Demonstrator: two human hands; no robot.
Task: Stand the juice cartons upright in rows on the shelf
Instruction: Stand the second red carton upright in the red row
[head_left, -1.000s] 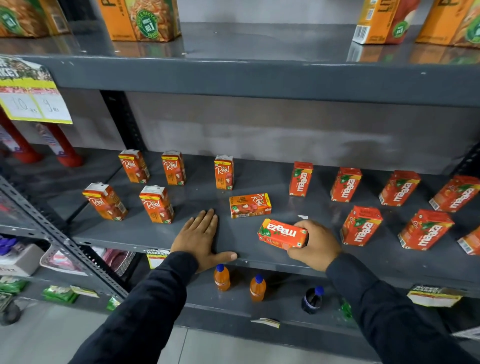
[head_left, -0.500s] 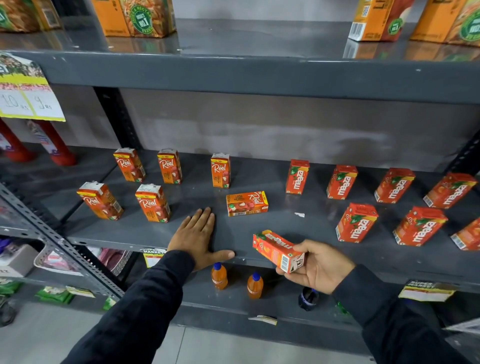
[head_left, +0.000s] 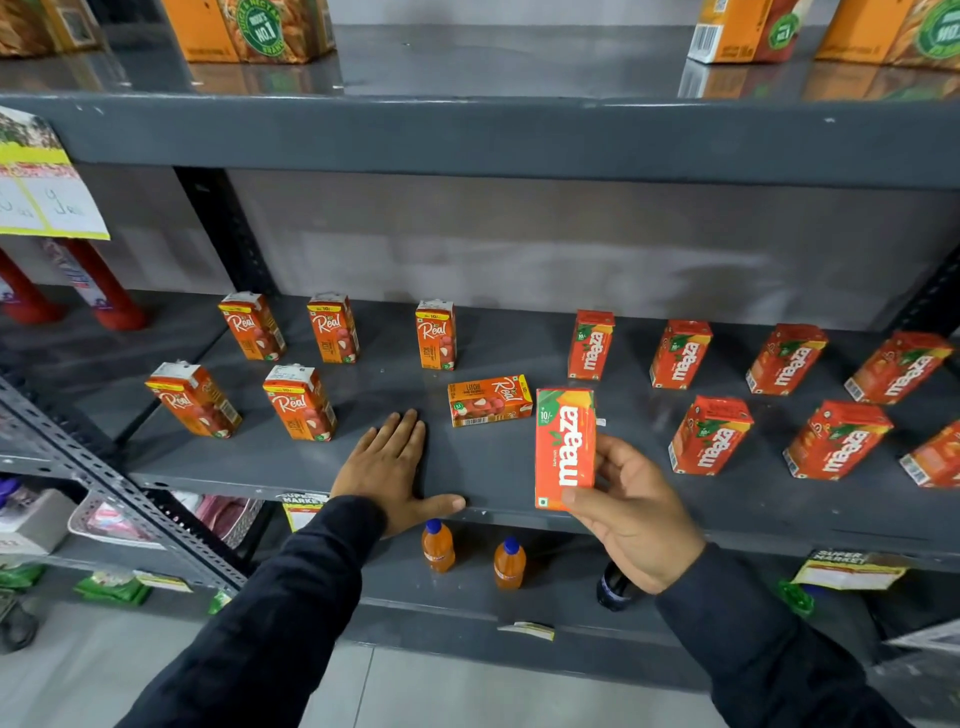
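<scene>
Grey metal shelves fill the view, and the middle shelf (head_left: 493, 467) holds many small juice boxes. On its left side five orange boxes (head_left: 300, 402) stand up in two rows. One more orange box (head_left: 490, 400) lies flat on its side, just behind the front middle of the shelf. On the right side seven red boxes (head_left: 709, 435) stand up in two rows, well apart from each other.

The left hand (head_left: 389, 467) lies flat and open on the shelf, palm down, near the front edge. It touches no box.

The right hand (head_left: 631, 512) grips a red box (head_left: 565, 448) with thumb and fingers. This box is upright, held in the air at the front edge of the shelf, just right of the lying box.

Two little orange bottles (head_left: 438, 546) stand on the shelf below.
</scene>
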